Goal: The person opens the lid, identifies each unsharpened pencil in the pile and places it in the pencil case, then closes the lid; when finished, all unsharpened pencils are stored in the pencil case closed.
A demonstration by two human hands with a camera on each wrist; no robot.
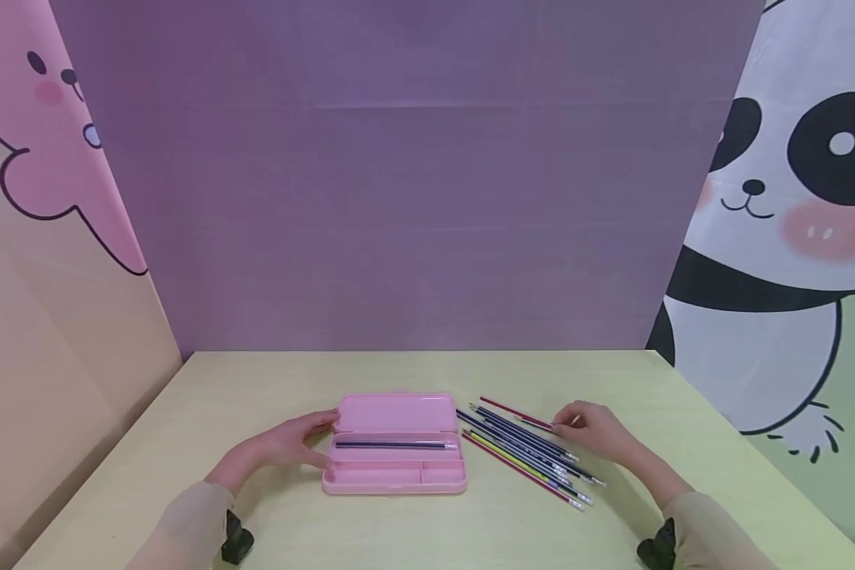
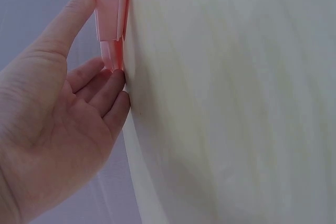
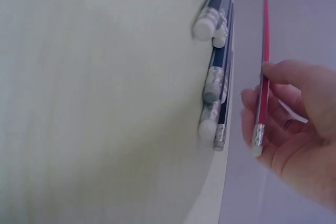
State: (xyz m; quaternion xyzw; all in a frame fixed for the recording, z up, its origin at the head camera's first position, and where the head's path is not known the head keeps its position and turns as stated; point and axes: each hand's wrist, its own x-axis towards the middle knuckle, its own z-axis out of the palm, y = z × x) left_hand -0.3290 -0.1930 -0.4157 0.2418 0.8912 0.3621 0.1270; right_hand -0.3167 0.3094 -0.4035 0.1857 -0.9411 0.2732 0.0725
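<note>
A pink pencil case [image 1: 395, 475] lies with its lid [image 1: 397, 413] folded back on the table. Inside its long upper compartment are dark pencils [image 1: 392, 445]. My left hand [image 1: 292, 443] rests against the case's left side, thumb at the front corner and fingertips by the lid; the left wrist view shows the fingers loosely bent there. To the right of the case, my right hand [image 1: 594, 429] pinches a red pencil [image 3: 265, 40] between thumb and fingers, close to its white eraser end. Beside that hand lies a slanting heap of pencils [image 1: 527, 447], mostly dark blue, some yellow and red.
The light wooden table [image 1: 399, 534] ends at a purple backdrop [image 1: 427, 198]. Printed cartoon panels stand on both sides, a panda [image 1: 791, 198] at right. Eraser ends of the heaped pencils [image 3: 212, 85] point toward my right side.
</note>
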